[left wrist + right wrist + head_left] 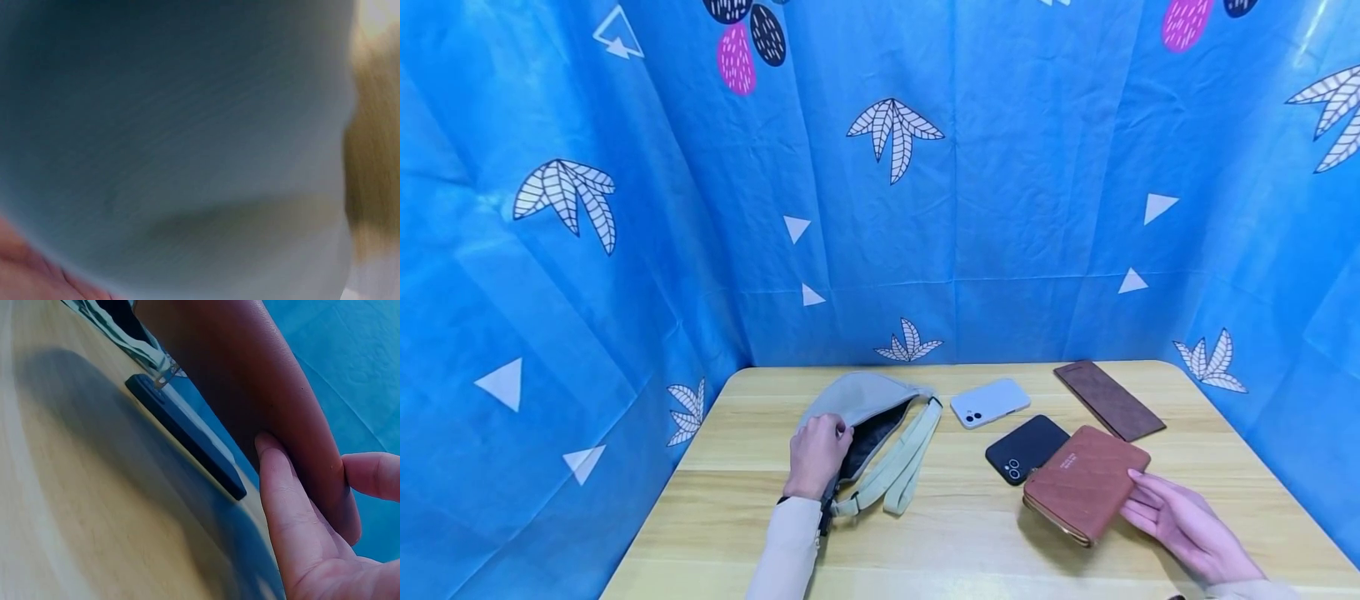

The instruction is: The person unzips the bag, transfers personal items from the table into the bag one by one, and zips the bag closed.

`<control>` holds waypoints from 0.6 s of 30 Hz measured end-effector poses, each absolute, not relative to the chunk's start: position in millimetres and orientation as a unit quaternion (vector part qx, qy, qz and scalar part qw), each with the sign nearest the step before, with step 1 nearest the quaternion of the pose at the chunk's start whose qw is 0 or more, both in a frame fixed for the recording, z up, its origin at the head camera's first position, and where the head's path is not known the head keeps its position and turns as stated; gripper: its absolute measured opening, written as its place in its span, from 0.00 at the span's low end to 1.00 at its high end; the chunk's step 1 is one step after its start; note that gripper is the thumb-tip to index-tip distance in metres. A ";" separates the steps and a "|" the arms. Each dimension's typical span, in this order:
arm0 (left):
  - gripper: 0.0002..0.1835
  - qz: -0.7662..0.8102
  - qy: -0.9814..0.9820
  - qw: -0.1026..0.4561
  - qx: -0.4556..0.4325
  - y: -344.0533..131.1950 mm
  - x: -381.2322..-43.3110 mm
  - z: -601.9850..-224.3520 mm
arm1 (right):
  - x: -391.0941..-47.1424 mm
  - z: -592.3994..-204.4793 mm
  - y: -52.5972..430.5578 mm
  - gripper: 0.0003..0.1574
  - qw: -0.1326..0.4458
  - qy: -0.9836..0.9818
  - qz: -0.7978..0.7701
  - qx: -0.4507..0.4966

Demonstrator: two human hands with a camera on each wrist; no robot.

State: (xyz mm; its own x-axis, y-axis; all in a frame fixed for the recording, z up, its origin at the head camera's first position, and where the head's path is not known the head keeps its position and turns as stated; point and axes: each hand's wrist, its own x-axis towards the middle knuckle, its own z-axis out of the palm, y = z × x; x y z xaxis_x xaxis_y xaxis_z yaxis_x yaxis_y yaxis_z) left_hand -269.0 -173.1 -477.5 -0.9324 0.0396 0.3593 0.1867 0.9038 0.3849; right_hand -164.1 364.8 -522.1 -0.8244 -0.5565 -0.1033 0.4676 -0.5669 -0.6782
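Observation:
On the left of the table lies a grey-green waist bag (865, 396) with a pale green strap (904, 458); its opening gapes and shows a dark lining. My left hand (820, 454) grips the bag's edge beside that opening. In the left wrist view the bag's fabric (187, 137) fills most of the picture, and only a little of the hand shows. At the right, my right hand (1183, 521) pinches a brown zip wallet (1086, 483) by its right end, thumb on top. The wallet is tilted above the table, its shadow below it.
A black phone (1026, 446) lies just behind the wallet, partly covered by it in the head view. Farther back are a white phone (991, 403) and a long dark brown wallet (1108, 400). Blue patterned cloth (880, 233) surrounds the wooden table (955, 542).

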 end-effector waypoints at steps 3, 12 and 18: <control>0.09 -0.210 -0.960 0.179 -0.057 -172.5 -268.3 -477.3 | -167.2 -519.8 359.5 0.34 0.284 0.371 -0.882 -0.060; 0.11 -0.206 -0.961 0.178 -0.052 -171.9 -269.3 -477.3 | -173.5 -514.0 347.4 0.29 0.264 0.408 -0.873 -0.037; 0.10 -0.207 -0.962 0.173 -0.051 -171.8 -268.8 -477.1 | -176.2 -513.8 340.5 0.31 0.273 0.388 -0.878 -0.068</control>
